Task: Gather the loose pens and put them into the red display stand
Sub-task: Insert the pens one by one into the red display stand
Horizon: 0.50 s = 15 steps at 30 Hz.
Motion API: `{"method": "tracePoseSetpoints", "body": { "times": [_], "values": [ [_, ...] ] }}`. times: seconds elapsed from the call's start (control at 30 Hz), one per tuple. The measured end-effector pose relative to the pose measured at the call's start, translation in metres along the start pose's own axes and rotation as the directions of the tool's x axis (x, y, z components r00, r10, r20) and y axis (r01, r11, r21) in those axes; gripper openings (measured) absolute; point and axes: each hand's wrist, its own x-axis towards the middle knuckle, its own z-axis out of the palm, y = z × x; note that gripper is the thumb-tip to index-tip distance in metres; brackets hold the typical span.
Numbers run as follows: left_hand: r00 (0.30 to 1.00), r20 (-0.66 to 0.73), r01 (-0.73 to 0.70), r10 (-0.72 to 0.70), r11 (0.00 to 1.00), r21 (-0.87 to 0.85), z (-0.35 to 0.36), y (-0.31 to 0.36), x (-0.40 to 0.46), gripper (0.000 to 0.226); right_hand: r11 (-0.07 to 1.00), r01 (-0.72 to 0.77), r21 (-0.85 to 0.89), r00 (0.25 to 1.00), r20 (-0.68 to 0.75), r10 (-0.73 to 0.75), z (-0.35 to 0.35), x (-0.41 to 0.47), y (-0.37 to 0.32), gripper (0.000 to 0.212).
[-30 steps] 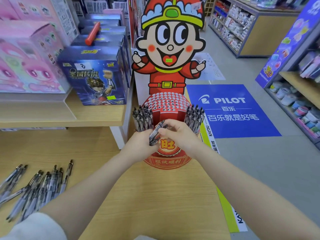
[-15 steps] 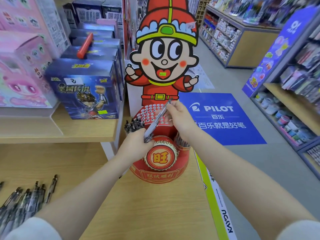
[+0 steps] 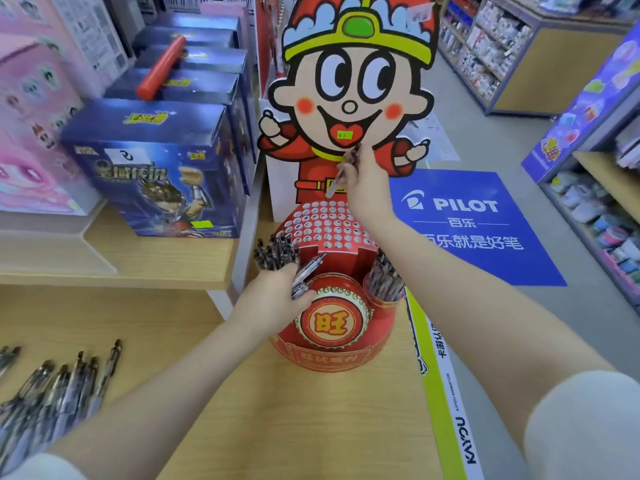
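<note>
Right hand (image 3: 363, 181) pinches one pen (image 3: 341, 173) mid-barrel, tip just above the red display stand (image 3: 332, 327) holes; left hand (image 3: 273, 296) clutches spare pens (image 3: 306, 271). Light, stiff, slippery barrels.

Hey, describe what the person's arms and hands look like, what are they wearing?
Both forearms are bare. A pale, whitish sleeve is pushed up on each arm, showing at the lower corners of the view. The left hand and right hand wear no gloves; no rings or watch show.
</note>
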Motion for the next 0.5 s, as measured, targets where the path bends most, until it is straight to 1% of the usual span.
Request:
{"method": "tracePoseSetpoints", "body": {
  "times": [0.13,0.23,0.3,0.4,0.5],
  "values": [
    [1.000,0.015,-0.021,0.021,1.000,0.004,0.000,-0.003,0.000,0.033,0.995,0.078,-0.070,0.996,0.051,-0.074,0.007,0.007,-0.001,0.014],
    [0.999,0.038,-0.026,0.026,1.000,0.000,0.000,-0.004,0.001,0.036,0.985,0.115,-0.127,0.987,0.129,-0.099,0.009,0.008,0.002,0.021],
    [0.998,0.054,-0.027,0.028,1.000,-0.011,-0.001,-0.002,0.003,0.039,0.978,0.114,-0.176,0.983,0.161,-0.086,0.011,0.005,0.005,0.024],
    [0.996,0.079,-0.033,0.035,0.999,-0.026,-0.005,0.000,0.005,0.039,0.959,0.112,-0.259,0.984,0.167,-0.069,0.015,0.005,0.006,0.023],
    [0.996,0.085,-0.024,0.029,0.998,-0.055,-0.009,-0.001,0.006,0.031,0.913,0.126,-0.389,0.986,0.153,-0.070,0.018,0.010,0.003,0.022]
  ]
}}
